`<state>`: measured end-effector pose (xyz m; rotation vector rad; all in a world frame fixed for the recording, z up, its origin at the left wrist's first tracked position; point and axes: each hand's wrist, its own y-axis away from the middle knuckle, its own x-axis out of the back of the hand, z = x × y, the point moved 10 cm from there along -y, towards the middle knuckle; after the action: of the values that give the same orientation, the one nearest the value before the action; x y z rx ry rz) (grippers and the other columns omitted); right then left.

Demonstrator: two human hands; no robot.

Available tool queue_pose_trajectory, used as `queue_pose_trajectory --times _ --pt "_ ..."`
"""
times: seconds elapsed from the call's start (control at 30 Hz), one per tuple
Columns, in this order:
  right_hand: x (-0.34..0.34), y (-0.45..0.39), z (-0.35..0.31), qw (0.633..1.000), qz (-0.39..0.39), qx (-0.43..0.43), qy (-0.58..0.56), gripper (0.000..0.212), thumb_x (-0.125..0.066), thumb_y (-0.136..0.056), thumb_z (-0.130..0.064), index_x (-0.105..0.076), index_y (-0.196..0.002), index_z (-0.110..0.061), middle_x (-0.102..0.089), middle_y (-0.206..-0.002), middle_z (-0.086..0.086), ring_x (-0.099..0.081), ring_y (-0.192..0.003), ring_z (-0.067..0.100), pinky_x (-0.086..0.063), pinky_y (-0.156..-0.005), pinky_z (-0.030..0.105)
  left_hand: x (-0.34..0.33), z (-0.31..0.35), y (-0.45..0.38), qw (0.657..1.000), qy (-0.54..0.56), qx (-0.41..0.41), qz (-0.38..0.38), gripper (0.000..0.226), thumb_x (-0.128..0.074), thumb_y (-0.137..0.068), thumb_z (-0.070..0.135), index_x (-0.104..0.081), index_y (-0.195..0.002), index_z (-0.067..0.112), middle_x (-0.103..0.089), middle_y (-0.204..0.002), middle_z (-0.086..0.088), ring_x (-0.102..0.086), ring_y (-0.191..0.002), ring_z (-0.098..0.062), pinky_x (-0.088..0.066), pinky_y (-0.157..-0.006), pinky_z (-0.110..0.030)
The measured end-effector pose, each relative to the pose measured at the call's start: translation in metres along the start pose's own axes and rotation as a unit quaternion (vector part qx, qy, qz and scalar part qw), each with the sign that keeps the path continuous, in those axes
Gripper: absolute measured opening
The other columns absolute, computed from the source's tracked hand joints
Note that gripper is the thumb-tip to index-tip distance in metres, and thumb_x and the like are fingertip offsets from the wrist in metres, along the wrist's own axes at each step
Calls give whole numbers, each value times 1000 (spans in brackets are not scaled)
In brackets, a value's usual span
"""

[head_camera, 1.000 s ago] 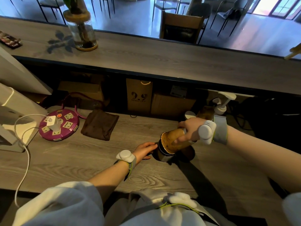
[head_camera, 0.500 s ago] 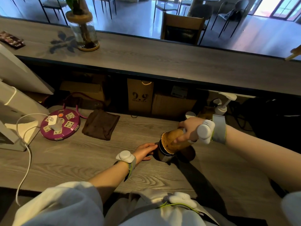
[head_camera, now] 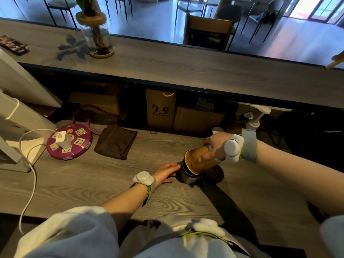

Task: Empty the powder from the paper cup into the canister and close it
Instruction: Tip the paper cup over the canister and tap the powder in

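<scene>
Tipping steeply on its side, the paper cup [head_camera: 200, 160] is gripped by the right hand [head_camera: 216, 146], whose fingers curl round its tan wall near the base; its round mouth faces down and toward the viewer, directly over the open canister [head_camera: 188, 176]. The cup's inside looks mottled brown — whether powder is falling cannot be told. The canister is a short, dark cylinder with a dull metallic wall, standing upright on the desk [head_camera: 93, 183]. Just beside it on the right lies a dark round disc [head_camera: 214, 174], flat on the wood, apparently the lid. The left hand [head_camera: 165, 173] rests against the canister's left side, fingers straight and close together, the fingertips touching its wall.

The desk is grey-brown wood with strong grain and a ringed knot. On it sit a folded brown cloth [head_camera: 115, 142] and a round purple power strip [head_camera: 68, 141] with a white plug — a white cable [head_camera: 33, 175] loops off it. A raised counter [head_camera: 186, 71] of the same wood runs behind, carrying a glass jar [head_camera: 96, 38] with a plant. Beyond it, chairs stand on a smooth floor.
</scene>
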<state>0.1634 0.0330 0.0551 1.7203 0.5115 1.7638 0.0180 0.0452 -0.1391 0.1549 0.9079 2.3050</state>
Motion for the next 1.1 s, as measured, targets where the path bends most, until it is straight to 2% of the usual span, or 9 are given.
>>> queue_pose_trajectory --times 0.13,0.3,0.43,0.53,0.67,0.8,0.93,1.03,1.1 --pt "1 0 -2 1000 -6 -4 9 69 -54 -79 -64 -48 -129 -17 -61 -115 6 -58 -108 24 -50 -93 37 1 -1 0 1000 6 0 7 31 -58 -88 38 -56 -115 24 -58 -128 -6 -55 -113 -19 -46 -97 -36" --pt "2 -5 -4 1000 -13 -10 21 68 -53 -78 -65 -49 -126 -17 -56 -103 2 -58 -107 23 -50 -91 35 -1 0 3 1000 12 1 1 36 -57 -89 37 -55 -121 21 -57 -126 -4 -54 -115 -19 -45 -98 -35" --pt "0 -11 -2 999 -24 -16 28 65 -55 -79 -62 -49 -125 -16 -60 -114 5 -57 -108 24 -48 -89 34 0 0 3 1000 11 5 2 40 -56 -90 37 -53 -126 19 -57 -126 -4 -54 -116 -19 -44 -100 -37" --pt "4 -17 -2 1000 9 8 5 58 -62 -77 -56 -59 -117 -15 -64 -117 10 -60 -106 29 -49 -88 38 -1 -1 3 1000 12 7 -2 40 -56 -89 37 -53 -125 20 -57 -125 -3 -53 -115 -18 -45 -99 -36" --pt "-5 -23 -2 998 -44 -38 23 60 -54 -79 -64 -54 -116 -17 -63 -114 6 -61 -106 23 -47 -81 30 0 0 1 1000 13 4 -2 37 -57 -89 37 -54 -122 21 -57 -126 -4 -54 -113 -18 -45 -96 -35" --pt "4 -25 -2 1000 -1 3 15 48 -62 -81 -48 -64 -113 -13 -68 -113 11 -64 -104 29 -49 -80 33 0 -2 0 1000 16 9 -7 38 -55 -90 38 -54 -124 20 -57 -125 -3 -54 -113 -18 -46 -91 -33" --pt "5 -25 -1 1000 12 6 12 50 -63 -79 -49 -65 -112 -12 -68 -111 12 -64 -104 30 -48 -78 33 0 -2 0 1000 19 14 -11 41 -53 -91 38 -52 -127 19 -56 -128 -5 -53 -116 -19 -45 -93 -34" --pt "-2 -30 3 1000 -5 -20 8 55 -60 -79 -54 -62 -114 -11 -67 -115 10 -64 -107 26 -45 -63 24 -1 -2 2 1000 20 15 -14 41 -52 -92 38 -51 -129 19 -54 -133 -8 -53 -120 -22 -44 -96 -36" --pt "-3 -28 12 999 9 -39 -13 60 -55 -77 -63 -61 -111 -14 -66 -111 7 -64 -104 24 -49 -72 27 -1 -2 3 1000 18 14 -14 43 -51 -92 38 -49 -131 18 -53 -135 -9 -53 -121 -22 -43 -98 -37"
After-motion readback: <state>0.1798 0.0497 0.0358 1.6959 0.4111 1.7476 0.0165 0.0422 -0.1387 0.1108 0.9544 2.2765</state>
